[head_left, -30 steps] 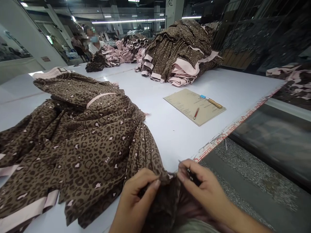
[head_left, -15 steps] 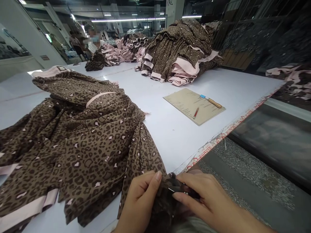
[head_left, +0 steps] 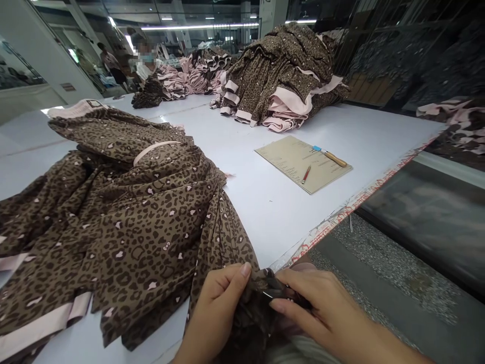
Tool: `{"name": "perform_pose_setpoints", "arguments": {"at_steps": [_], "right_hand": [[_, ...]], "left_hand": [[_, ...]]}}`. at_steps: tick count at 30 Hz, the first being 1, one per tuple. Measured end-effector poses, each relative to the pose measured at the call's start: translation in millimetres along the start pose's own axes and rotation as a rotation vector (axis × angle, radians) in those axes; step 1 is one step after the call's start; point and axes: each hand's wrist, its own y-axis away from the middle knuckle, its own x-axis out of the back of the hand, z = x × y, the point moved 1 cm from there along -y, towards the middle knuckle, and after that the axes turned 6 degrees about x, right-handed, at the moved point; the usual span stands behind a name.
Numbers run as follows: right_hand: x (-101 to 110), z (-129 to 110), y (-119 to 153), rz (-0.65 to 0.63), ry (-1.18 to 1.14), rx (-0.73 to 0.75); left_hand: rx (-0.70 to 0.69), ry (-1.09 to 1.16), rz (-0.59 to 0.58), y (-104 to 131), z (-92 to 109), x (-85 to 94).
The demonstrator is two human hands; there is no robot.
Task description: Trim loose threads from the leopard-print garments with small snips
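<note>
A brown leopard-print garment [head_left: 151, 227] with pink trim spreads over the left of the white table, and one end of it hangs down at the near edge. My left hand [head_left: 220, 303] pinches that end between thumb and fingers. Just to the right, my right hand [head_left: 322, 303] is closed on a small dark tool [head_left: 297, 297] with a thin shiny metal part, touching the fabric. The tool looks like snips, partly hidden by my fingers.
Beyond my hands, a tan card [head_left: 284, 159] on the white table [head_left: 227, 121] bears a red pen and a wooden-handled tool. A big leopard-print pile [head_left: 280, 71] stands behind, with pink bundles [head_left: 193, 73] to its left. People are in the left background.
Both hands hold the same fabric and tool in nearly the same place. The view has shifted very slightly.
</note>
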Motion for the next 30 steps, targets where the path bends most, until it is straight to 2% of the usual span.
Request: {"name": "perform_pose_setpoints", "arguments": {"at_steps": [6,9,14,21,26,28,29,30], "right_hand": [[-3,0,-3,0.024,0.137,0.144],[-2,1,-2,0.024,0.169,0.171],[0,2,1,-0.01,0.183,0.153],[6,3,1,-0.026,0.123,0.113],[11,10,2,0.121,0.034,0.067],[10,13,3,0.209,0.05,0.081],[10,15,4,0.262,0.06,0.091],[10,17,5,0.318,0.067,0.107]], "left_hand": [[-0.02,-0.085,0.014,0,0,-0.2],[-0.026,-0.124,0.021,2,0,-0.9],[-0.052,-0.205,0.022,2,1,-3.9],[-0.043,-0.205,0.015,-1,2,-2.0],[-0.064,-0.273,0.04,2,-6,-11.6],[-0.118,-0.291,0.114,7,0,8.3],[-0.156,-0.273,0.167,12,9,28.8],[-0.21,-0.203,0.335,19,23,57.0]]}}
